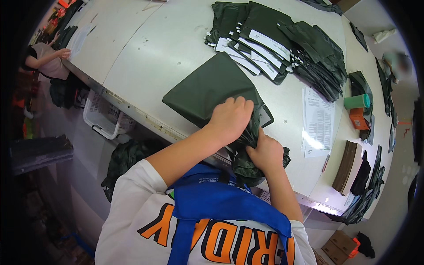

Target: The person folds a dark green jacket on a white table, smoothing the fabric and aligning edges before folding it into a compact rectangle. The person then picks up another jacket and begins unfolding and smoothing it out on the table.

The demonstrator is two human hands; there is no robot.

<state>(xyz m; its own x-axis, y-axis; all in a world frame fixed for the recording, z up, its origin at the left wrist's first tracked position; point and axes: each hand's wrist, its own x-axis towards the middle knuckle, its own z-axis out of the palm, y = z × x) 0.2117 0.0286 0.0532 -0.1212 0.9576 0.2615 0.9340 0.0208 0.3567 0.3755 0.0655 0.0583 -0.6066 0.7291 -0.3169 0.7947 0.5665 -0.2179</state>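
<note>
While both fists bunch dark green fabric at the near edge of the white table (176, 48), the left hand (230, 118) is clenched on the near corner of a flat, folded dark green garment (207, 88). The right hand (265, 152) grips the crumpled part hanging over that edge. Toward the far edge lies a stack of folded green pieces with white labels (260, 39); a printed sheet (317, 121) lies beside the garment.

Bright even overhead light, soft shadows, fisheye bending, dark vignetted blurry rim
</note>
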